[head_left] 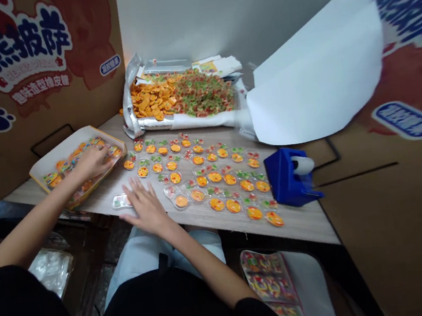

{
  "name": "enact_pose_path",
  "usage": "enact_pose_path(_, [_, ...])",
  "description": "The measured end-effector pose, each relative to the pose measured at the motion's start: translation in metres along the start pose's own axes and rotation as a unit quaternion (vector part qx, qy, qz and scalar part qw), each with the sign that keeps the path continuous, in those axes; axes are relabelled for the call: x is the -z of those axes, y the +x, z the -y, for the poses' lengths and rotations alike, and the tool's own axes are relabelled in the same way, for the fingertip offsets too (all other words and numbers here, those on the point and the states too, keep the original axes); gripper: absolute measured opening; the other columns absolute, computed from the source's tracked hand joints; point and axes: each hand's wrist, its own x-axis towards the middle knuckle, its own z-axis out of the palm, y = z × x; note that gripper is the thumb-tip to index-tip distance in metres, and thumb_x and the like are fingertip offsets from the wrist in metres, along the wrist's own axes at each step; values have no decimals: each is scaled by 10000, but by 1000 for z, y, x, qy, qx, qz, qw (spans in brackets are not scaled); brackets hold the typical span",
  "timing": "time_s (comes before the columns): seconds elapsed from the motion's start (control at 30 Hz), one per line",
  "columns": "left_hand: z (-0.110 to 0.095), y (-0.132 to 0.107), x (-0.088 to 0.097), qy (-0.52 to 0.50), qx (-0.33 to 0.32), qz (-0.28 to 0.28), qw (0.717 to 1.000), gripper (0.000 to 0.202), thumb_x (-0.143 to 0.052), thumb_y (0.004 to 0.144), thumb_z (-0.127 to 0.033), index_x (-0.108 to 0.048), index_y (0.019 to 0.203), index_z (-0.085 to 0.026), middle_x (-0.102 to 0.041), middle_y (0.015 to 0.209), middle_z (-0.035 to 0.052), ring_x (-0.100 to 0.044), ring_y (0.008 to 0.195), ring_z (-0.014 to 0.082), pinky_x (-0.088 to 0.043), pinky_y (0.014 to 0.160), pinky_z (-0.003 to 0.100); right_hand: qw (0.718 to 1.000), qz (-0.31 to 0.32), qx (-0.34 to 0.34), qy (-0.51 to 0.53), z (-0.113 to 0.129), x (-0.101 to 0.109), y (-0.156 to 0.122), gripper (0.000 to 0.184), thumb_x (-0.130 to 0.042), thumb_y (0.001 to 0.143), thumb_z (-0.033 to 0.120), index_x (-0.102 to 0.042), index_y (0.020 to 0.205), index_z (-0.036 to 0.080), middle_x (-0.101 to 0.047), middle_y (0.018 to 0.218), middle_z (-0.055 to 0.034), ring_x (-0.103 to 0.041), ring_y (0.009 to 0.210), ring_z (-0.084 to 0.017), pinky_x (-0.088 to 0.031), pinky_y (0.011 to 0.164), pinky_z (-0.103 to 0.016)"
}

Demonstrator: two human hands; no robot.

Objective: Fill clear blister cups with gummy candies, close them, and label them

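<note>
Left hand (94, 162) is down in a shallow cardboard tray (87, 132), fingers (103, 150) curled over wrapped gummy pizzas (80, 167) – can't tell if they're holding one. Right hand (145, 208) sits over the wood-grain bench (305, 226), fingers (131, 189) spread wide, holding nothing. Just left of those fingers lies a clear wrapped packet (121, 201). Right of them, rows of wrapped gummy pizzas (213, 177) cover the bench, some touching. Beyond the fingers, a silver foil bag (129, 101) holds loose orange and green gummies (171, 96). Farther right of the fingers are a blue tape dispenser (286, 178) and a curled white paper sheet (311, 67) – printed cardboard panels (0, 61) stand on both sides. Below the right-hand fingers, printed sheets (268, 280) sit off the bench.
</note>
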Motion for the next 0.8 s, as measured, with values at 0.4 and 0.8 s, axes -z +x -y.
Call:
enact_pose_path(0.4, [-62, -40, 34, -131, 116, -125, 977, 180, -428, 959, -320, -515, 990, -165, -645, 850, 53, -662, 749, 182, -492, 679, 295, 990, -70, -124, -7, -15, 17, -6, 464, -463, 933, 254, -483, 1377, 120, -484, 1450, -190, -392, 1386, -290, -232, 1143, -568])
enact_pose_path(0.8, [-94, -65, -39, -254, 64, -14, 965, 268, -514, 874, -323, -587, 1086, -177, -685, 931, 72, -665, 870, 225, -537, 770, 361, 990, 4, 127, 60, -86, 44, 32, 313, -617, 851, 149, -605, 1163, 174, -654, 1174, -124, -579, 1147, -239, -464, 992, -414])
